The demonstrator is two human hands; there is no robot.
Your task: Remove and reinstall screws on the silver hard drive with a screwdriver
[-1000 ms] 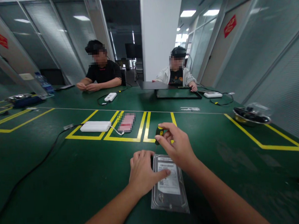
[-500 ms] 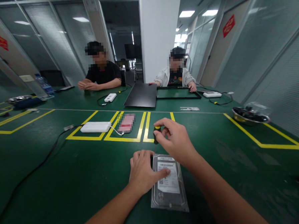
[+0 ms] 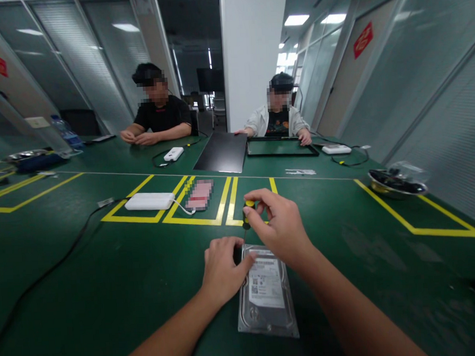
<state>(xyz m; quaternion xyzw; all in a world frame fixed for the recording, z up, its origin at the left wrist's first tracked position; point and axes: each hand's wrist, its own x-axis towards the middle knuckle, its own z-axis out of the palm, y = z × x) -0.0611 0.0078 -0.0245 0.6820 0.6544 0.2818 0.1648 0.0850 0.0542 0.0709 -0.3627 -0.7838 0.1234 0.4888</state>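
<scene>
A silver hard drive (image 3: pixel 268 304) with a white label lies on the green table in front of me. My left hand (image 3: pixel 224 269) grips its far left part, thumb on the upper face and fingers along the left edge. Pinched between the thumb and fingers of my right hand (image 3: pixel 282 223) is a small black and yellow screwdriver (image 3: pixel 247 212). It stands nearly upright, its thin shaft pointing down at the drive's far left corner. The tip is too small to make out, close to my left fingertips.
Beyond the yellow tape are a white power bank (image 3: pixel 149 201) and a pink phone (image 3: pixel 199 195). A metal bowl of dark items (image 3: pixel 397 183) stands right. Two people sit opposite; one touches a black panel (image 3: pixel 222 152) and a black frame (image 3: pixel 282 154). A black cable (image 3: pixel 62 261) runs left.
My left thumb has drawn back from the middle of the label toward the drive's far left edge. The right hand stays at the corner, its screwdriver handle slightly turned.
</scene>
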